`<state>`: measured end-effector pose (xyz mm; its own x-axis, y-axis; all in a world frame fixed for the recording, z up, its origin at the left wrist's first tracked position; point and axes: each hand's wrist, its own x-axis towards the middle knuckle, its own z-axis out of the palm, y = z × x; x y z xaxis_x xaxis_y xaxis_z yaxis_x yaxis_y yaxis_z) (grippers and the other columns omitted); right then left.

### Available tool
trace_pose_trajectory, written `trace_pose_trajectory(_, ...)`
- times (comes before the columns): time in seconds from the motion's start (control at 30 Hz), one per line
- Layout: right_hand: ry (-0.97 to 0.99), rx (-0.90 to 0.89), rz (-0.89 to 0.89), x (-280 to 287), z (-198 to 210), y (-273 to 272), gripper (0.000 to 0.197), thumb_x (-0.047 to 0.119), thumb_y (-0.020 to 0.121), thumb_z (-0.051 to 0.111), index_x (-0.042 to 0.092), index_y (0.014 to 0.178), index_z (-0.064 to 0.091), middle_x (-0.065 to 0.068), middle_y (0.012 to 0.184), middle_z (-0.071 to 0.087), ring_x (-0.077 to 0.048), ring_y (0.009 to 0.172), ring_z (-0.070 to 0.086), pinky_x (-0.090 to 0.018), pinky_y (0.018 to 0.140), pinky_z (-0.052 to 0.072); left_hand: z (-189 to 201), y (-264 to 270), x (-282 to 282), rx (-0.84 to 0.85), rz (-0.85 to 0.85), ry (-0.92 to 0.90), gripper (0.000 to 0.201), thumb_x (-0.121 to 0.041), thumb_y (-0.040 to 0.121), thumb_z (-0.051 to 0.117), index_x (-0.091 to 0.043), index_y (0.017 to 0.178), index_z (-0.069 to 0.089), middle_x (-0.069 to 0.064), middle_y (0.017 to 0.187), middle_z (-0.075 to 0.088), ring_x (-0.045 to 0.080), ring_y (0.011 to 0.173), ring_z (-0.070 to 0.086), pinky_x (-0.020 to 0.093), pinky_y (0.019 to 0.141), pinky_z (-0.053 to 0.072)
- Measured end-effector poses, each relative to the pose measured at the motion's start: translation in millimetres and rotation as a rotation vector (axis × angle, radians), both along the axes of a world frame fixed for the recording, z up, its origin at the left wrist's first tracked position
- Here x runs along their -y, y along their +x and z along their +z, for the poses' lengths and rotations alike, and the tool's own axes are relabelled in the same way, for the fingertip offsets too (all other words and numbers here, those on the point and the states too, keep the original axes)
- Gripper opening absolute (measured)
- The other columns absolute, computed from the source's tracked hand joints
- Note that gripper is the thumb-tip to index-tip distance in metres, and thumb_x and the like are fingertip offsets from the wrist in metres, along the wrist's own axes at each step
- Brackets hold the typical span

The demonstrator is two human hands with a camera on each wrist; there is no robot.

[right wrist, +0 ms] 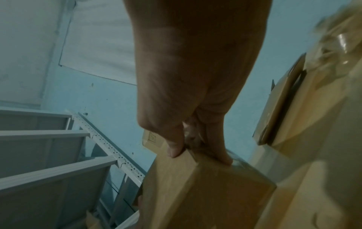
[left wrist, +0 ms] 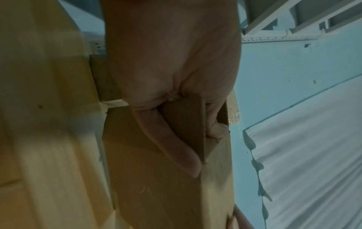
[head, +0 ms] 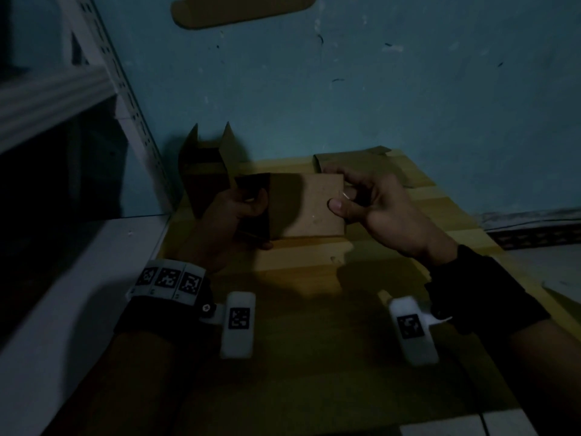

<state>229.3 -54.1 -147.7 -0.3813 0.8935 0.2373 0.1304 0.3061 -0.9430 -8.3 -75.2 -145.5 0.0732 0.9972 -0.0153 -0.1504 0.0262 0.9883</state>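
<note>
A small brown cardboard box (head: 314, 209) is held above the wooden table (head: 314, 325) between both hands. My left hand (head: 239, 212) grips its left end, with the thumb over a dark flap (left wrist: 184, 124) and the fingers curled round that flap. My right hand (head: 355, 196) pinches the box's right edge between thumb and fingers (right wrist: 174, 148). In the right wrist view the box (right wrist: 205, 193) shows a flat face below the fingertips. Something clear and shiny sits under the right fingers; I cannot tell what it is.
An open cardboard box (head: 204, 174) with raised flaps stands at the table's back left. Flattened cardboard (head: 371, 165) lies at the back right against the blue wall (head: 345, 89). A white metal shelf rack (head: 63, 96) fills the left side.
</note>
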Motion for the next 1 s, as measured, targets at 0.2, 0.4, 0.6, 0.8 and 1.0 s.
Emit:
trace_pose_trajectory(0.2, 0.044, 0.063, 0.042, 1, -2, 11, 0.055, -0.010, 0.099, 0.050, 0.007, 0.151, 0.042, -0.031, 0.113, 0.068, -0.025, 0.110, 0.069, -0.030, 0.087, 0.059, -2, -1, -2, 0.006, 0.003, -0.004, 0.041, -0.027, 0.076, 0.062, -0.008, 0.112, 0.065, 0.007, 0.090, 0.071, 0.021, 0.066, 0.070, 0.029, 0.046, 0.052)
trace_pose_trajectory(0.4, 0.017, -0.003, 0.111, 3, -2, 13, 0.061, -0.010, 0.097, 0.052, 0.017, 0.150, 0.040, -0.033, 0.113, 0.067, -0.032, 0.107, 0.070, -0.022, 0.087, 0.056, -1, -11, -1, 0.006, 0.028, 0.003, 0.024, -0.028, 0.087, 0.055, -0.014, 0.104, 0.065, 0.000, 0.085, 0.076, 0.019, 0.071, 0.072, 0.027, 0.049, 0.055)
trace_pose_trajectory(0.6, -0.111, -0.122, 0.129, 3, 4, 15, 0.048, 0.014, 0.101, 0.052, 0.011, 0.149, 0.046, -0.010, 0.127, 0.071, -0.025, 0.108, 0.071, -0.031, 0.087, 0.058, -1, -11, -1, 0.054, 0.019, -0.012, 0.036, -0.034, 0.079, 0.057, -0.013, 0.107, 0.066, 0.006, 0.097, 0.073, 0.024, 0.080, 0.071, 0.031, 0.052, 0.057)
trace_pose_trajectory(0.8, -0.068, -0.129, -0.042, 8, 8, 4, 0.052, 0.045, 0.094, 0.054, 0.004, 0.122, 0.067, -0.009, 0.106, 0.076, -0.018, 0.093, 0.074, -0.031, 0.075, 0.059, 0, -11, -1, -0.003, 0.035, -0.012, 0.026, -0.032, 0.086, 0.059, -0.015, 0.103, 0.068, 0.004, 0.090, 0.074, 0.024, 0.076, 0.071, 0.033, 0.052, 0.057)
trace_pose_trajectory(1.0, 0.002, -0.025, -0.201, 4, 3, -8, 0.058, 0.033, 0.079, 0.080, 0.009, 0.129, 0.063, -0.002, 0.091, 0.079, -0.012, 0.077, 0.076, -0.023, 0.061, 0.057, 1, -8, -1, -0.020, 0.037, -0.022, 0.023, -0.030, 0.090, 0.058, -0.016, 0.105, 0.068, 0.004, 0.094, 0.074, 0.024, 0.076, 0.072, 0.034, 0.052, 0.058)
